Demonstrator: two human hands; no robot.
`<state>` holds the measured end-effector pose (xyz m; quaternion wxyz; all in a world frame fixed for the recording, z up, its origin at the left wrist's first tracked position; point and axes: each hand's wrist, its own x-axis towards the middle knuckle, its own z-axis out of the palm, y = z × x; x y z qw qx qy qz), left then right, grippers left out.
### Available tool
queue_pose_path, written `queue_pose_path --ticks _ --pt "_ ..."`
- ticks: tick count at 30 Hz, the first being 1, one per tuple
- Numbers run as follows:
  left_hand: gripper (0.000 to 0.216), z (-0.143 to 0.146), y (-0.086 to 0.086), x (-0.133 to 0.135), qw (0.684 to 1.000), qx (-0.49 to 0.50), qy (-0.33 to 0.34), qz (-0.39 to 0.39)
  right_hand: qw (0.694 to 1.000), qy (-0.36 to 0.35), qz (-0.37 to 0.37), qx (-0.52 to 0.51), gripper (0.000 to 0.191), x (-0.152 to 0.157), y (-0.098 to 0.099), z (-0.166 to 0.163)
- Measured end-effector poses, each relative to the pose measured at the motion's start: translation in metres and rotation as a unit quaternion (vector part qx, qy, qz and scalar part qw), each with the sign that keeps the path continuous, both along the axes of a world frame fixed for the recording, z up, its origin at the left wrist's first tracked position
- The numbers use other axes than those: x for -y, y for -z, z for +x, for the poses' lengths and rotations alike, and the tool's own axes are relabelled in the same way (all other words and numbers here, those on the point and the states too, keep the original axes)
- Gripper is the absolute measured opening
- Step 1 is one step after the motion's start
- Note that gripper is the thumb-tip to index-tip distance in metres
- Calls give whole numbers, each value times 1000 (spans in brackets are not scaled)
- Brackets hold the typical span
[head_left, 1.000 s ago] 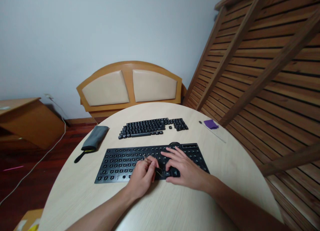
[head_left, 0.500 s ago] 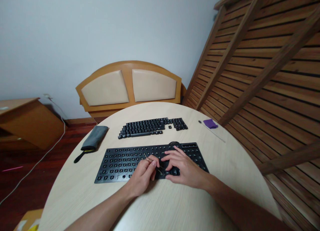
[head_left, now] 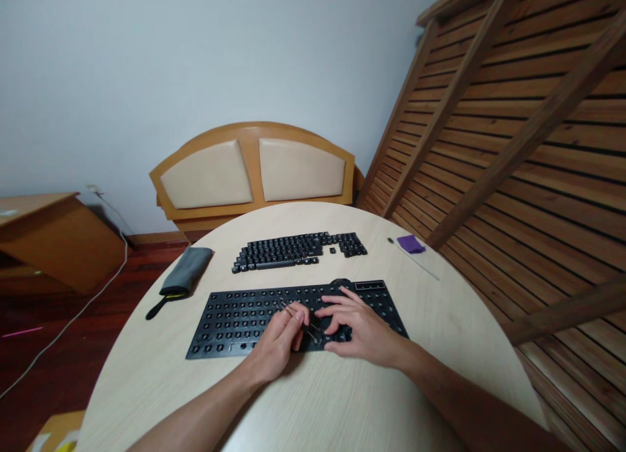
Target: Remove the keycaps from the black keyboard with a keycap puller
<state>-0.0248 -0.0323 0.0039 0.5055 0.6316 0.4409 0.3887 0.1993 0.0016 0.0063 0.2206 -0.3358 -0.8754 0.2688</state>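
A black keyboard [head_left: 227, 321] with most of its keycaps off lies in front of me on the round table. My left hand [head_left: 280, 338] is closed over its middle, pinching a thin metal tool that looks like a wire keycap puller [head_left: 313, 331]. Its fine prongs point right, toward the lower keys; the grip end is mostly hidden by my fingers. My right hand [head_left: 356, 327] rests on the right part of the keyboard, fingers apart and curved, thumb at the near edge. A few dark keys under that palm are partly hidden.
Removed keycaps [head_left: 283, 250] stand in keyboard order behind the keyboard, one single keycap [head_left: 333, 250] apart. A grey pouch [head_left: 186, 272] lies left. On the right are a thin brush-like stick [head_left: 415, 259] and a purple cloth [head_left: 411, 244]. A wooden slatted frame [head_left: 513, 145] leans beyond the table's right edge.
My left hand has turned slightly, and more metal shows above its fingers. My right hand stays almost still on the keyboard.
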Motion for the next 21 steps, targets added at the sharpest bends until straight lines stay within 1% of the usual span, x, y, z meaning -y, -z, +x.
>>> queue_pose_path --ticks 9,16,21 --pt "41 -1 0 0 1000 9 -7 -11 1000 -7 -18 -8 14 0 -1 1" --pt "44 2 -5 1 999 -29 15 9 1000 -4 -17 -15 13 1 -3 0" --pt "44 1 -4 2 1000 -9 28 3 1000 -8 -19 -13 13 1 0 0"
